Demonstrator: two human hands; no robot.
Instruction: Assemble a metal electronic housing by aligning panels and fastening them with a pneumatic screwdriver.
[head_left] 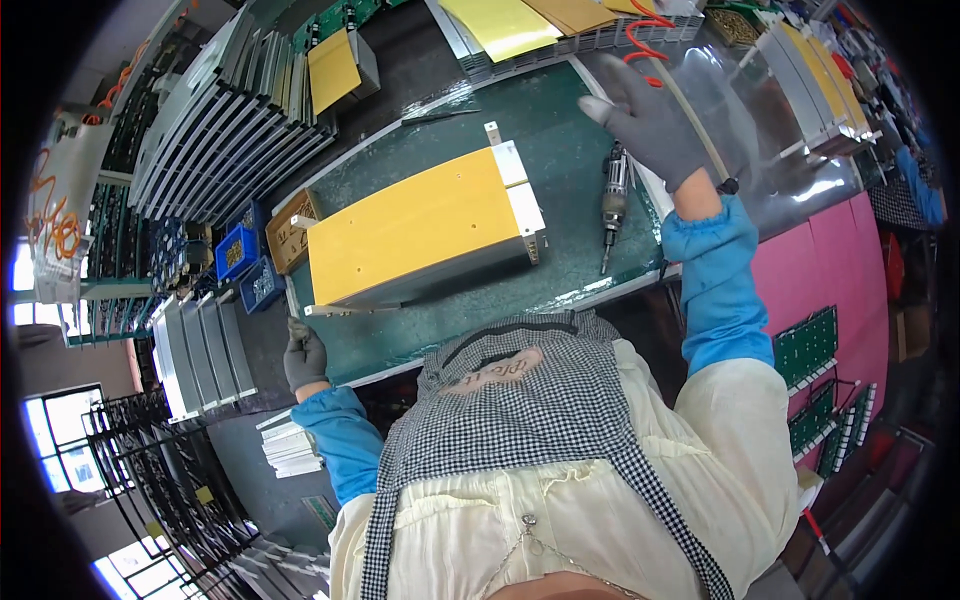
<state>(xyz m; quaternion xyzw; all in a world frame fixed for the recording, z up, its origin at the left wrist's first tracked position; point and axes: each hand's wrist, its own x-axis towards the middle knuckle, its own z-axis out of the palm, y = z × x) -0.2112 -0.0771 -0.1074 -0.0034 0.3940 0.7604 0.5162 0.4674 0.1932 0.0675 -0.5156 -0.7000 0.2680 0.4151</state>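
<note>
A metal box with a flat yellow top [420,225] lies on the green work mat [400,320], with white metal brackets at its ends. My left hand [304,360], in a grey glove, is at the mat's left front edge, just below the box's near corner. Its fingers are drawn together, and what they hold, if anything, cannot be made out. On the right, my gloved right hand [655,130] is raised with fingers apart, above the back end of a power screwdriver [614,200]. That screwdriver lies on the mat, its bit pointing toward me.
Blue bins [238,252] and a cardboard tray [290,232] of small parts stand left of the box. Stacked metal panels [220,160] rise beyond them. Yellow sheets [505,28] lie along the back, near a red coiled hose [645,35]. Pink sheeting [820,270] covers a surface at right.
</note>
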